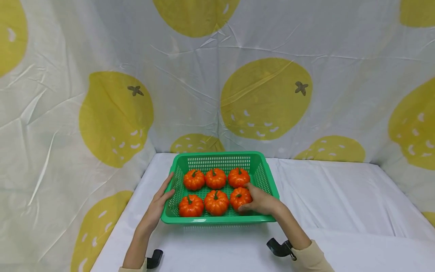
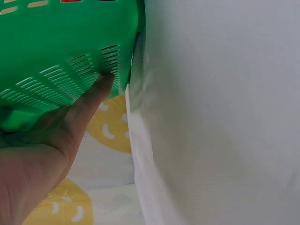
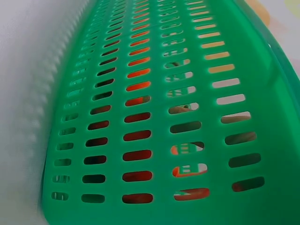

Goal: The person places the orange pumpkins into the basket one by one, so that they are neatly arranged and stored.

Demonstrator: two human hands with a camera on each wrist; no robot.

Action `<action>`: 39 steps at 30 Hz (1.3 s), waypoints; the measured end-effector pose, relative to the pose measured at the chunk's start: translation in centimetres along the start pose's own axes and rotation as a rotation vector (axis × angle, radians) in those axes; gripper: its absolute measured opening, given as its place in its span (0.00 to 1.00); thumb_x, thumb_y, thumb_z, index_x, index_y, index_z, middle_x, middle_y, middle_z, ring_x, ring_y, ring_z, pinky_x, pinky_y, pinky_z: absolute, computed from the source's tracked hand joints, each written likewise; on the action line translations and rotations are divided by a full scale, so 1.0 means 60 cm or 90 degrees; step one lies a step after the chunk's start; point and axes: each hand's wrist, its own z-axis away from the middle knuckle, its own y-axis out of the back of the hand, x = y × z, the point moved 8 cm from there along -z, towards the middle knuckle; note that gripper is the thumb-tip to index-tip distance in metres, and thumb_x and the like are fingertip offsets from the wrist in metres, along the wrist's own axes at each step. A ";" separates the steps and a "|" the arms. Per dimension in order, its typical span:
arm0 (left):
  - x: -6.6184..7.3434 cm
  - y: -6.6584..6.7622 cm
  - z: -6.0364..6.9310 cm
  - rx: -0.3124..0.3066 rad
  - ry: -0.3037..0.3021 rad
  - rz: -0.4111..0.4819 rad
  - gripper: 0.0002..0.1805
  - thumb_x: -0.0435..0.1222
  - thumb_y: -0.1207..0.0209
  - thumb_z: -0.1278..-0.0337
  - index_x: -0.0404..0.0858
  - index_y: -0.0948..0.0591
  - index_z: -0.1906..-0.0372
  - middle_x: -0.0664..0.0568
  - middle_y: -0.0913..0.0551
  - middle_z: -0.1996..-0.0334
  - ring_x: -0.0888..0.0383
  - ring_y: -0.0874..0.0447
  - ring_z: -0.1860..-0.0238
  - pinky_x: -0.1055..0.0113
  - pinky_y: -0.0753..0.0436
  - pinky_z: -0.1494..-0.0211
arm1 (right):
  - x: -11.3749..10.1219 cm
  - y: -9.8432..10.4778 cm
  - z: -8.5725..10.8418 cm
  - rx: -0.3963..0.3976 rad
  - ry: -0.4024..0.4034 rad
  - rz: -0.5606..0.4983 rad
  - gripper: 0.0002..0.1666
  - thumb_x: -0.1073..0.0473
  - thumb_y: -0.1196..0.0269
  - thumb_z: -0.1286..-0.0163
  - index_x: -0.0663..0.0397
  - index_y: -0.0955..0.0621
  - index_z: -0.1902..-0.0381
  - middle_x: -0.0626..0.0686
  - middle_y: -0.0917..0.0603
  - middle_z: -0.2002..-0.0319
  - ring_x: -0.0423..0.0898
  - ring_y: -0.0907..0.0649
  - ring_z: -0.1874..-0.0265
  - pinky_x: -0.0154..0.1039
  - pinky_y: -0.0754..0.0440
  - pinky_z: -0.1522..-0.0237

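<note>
A green plastic basket (image 1: 217, 220) with slotted walls holds several small orange pumpkins, laid out in a back row and a front row. My right hand (image 1: 261, 200) reaches over the basket's right side and grips the front-right pumpkin (image 1: 239, 198), thumb on its near side and fingers behind. At the basket's left side, my left hand (image 1: 154, 211) rests against the outer wall with its fingers extended. The left wrist view shows an outstretched digit of that hand touching the slotted wall (image 2: 51, 40). In the right wrist view the basket wall (image 3: 187, 133) hides most of the right hand.
The basket sits on a white-clothed table (image 1: 319, 196) that extends to the right. Behind and left hangs a pale curtain (image 1: 190, 94) printed with yellow lemons. A black mount (image 1: 280, 247) is fixed at the right wrist, another (image 1: 155, 259) at the left.
</note>
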 end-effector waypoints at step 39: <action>0.000 -0.001 -0.003 0.009 -0.004 -0.002 0.32 0.43 0.58 0.18 0.60 0.47 0.16 0.54 0.56 0.14 0.44 0.66 0.14 0.31 0.62 0.18 | -0.005 0.018 -0.001 0.120 -0.029 0.073 0.38 0.53 0.19 0.45 0.75 0.19 0.45 0.59 0.17 0.57 0.49 0.22 0.60 0.47 0.17 0.53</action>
